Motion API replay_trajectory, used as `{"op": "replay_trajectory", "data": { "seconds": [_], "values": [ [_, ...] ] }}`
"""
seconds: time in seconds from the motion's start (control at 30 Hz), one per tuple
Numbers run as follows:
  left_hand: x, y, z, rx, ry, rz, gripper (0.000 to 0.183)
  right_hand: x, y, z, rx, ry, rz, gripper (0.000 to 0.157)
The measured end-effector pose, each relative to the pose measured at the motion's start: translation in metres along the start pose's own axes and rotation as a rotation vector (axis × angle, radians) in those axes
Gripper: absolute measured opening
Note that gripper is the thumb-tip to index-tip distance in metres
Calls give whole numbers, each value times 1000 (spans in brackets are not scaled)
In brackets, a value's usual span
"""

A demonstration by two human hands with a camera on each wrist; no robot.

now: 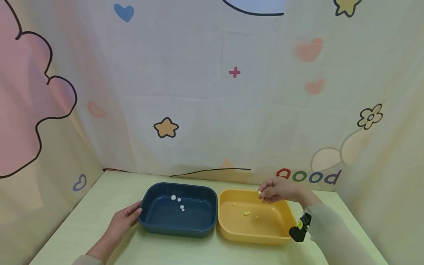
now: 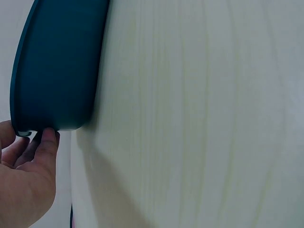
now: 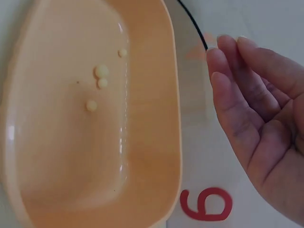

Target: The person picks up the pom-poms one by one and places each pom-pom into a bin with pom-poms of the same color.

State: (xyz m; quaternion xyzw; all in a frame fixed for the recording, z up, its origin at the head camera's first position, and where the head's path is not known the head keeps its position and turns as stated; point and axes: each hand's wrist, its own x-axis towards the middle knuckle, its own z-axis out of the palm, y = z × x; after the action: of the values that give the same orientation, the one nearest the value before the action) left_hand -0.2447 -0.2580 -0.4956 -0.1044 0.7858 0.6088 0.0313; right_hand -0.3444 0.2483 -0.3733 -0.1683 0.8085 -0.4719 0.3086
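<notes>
A dark blue tray (image 1: 177, 230) holds several small white balls (image 1: 173, 197). My left hand (image 1: 123, 219) grips its left end, with thumb and fingers on the rim, as the left wrist view also shows. Beside it on the right stands a yellow tray (image 1: 251, 237), with several small yellow balls (image 3: 100, 71) on its floor. Above the back right of that tray, my right hand (image 1: 278, 190) pinches a small yellow ball (image 1: 259, 193) at its fingertips. In the right wrist view the fingertips are close together beyond the tray's rim, and this ball is hidden.
Both trays stand side by side on a pale wood-grain table (image 1: 99, 198). Behind the table hangs a printed curtain (image 1: 198, 110) with stars, hearts and coloured letters. A black device (image 1: 300, 227) is strapped at the right wrist.
</notes>
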Motion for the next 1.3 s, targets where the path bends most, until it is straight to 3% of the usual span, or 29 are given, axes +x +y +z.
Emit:
{"op": "replay_trajectory", "data": {
  "seconds": [0.17, 0.33, 0.53, 0.7, 0.97, 1.3],
  "values": [
    [0, -1, 1, -9, 0, 8, 49, 12, 13, -8, 54, 4, 52, 15],
    [2, -1, 0, -10, 2, 11, 49, 18, 22, -9, 99, 4, 121, 15],
    [1, -2, 0, -7, 4, 13, 49, 22, 35, -5, 100, 53, 215, 18],
    [0, -1, 0, -11, 3, 20, 48, 26, 48, 3, 114, 57, 256, 10],
    [0, -2, -1, -6, 9, 18, 48, 34, 58, 10, 103, 100, 317, 9],
    [1, -2, -1, 13, 15, 23, 48, 49, 69, 14, 74, 28, 338, 15]
  ]
}}
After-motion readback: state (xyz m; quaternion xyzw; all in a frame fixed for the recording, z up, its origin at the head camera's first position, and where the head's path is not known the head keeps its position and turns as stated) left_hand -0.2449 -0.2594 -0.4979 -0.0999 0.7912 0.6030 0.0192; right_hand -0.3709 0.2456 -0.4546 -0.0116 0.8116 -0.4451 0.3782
